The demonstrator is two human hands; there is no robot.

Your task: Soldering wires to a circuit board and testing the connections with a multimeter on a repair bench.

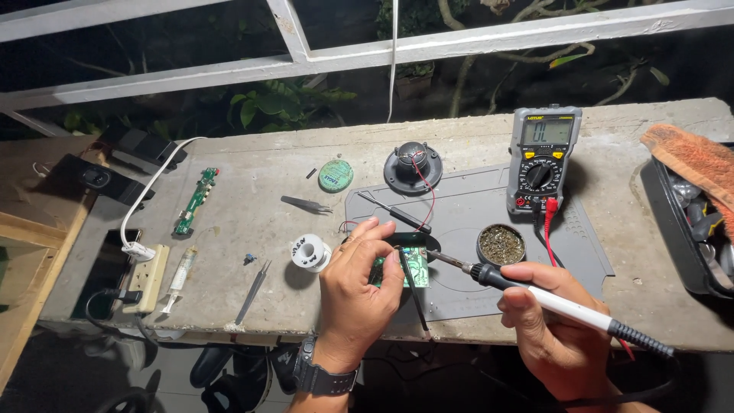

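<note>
I am pinning the green circuit board [409, 269] near the bench's front edge, left hand [359, 287] clenched on it, while my right hand [547, 313] is grasping the soldering iron [550, 298]; steadying the tip matters.

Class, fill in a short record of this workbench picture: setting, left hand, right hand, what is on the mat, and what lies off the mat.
Setting: concrete bench by a white railing, dark outside
Left hand: pressing on a green circuit board
Right hand: holding a soldering iron, tip at the board
On mat: multimeter, speaker, tip-cleaner tin
Off mat: solder spool, tweezers, power strip
</note>
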